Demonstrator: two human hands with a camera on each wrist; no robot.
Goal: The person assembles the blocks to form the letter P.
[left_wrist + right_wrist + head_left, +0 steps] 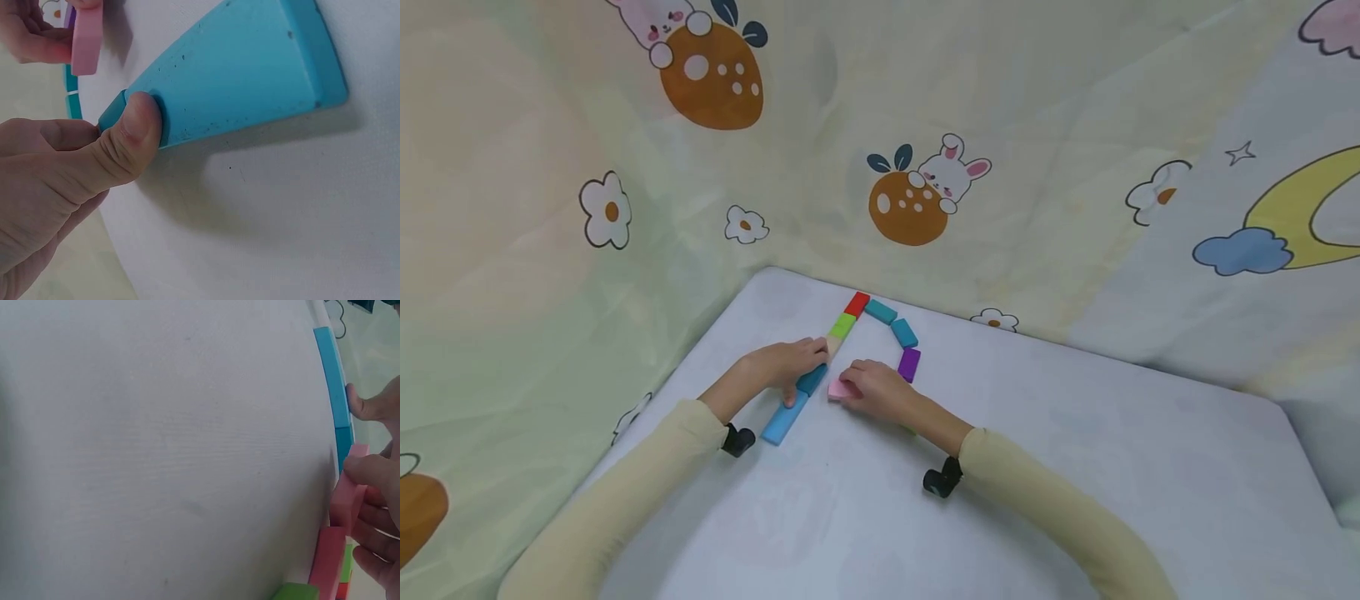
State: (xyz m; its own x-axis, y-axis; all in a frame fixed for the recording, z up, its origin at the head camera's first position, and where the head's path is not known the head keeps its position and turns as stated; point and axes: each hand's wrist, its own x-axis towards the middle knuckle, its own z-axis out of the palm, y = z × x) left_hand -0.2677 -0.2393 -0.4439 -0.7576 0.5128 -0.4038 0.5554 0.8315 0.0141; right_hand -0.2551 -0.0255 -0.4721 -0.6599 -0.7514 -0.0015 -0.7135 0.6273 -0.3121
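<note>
My left hand [786, 367] rests along a slanted row of blocks, its thumb against the light blue block [250, 69] and its fingers near the pale wooden block [832, 346]. Between thumb and fingers lies a darker blue block [812, 380]. Lime green [842, 326] and red [857, 303] blocks continue the row to its far end. To the right of the row, my right hand [880, 390] pinches a pink block [347, 503] between thumb and fingers. Its lower end overlaps a reddish-pink block [327, 559] in the right wrist view.
Two teal blocks [904, 333] and a purple block [908, 364] curve rightward from the red one. A green block [297, 592] shows by the right wrist. The white table [1075, 433] meets a patterned cloth [1045, 208] behind. Black wrist cameras [942, 478] hang below both forearms.
</note>
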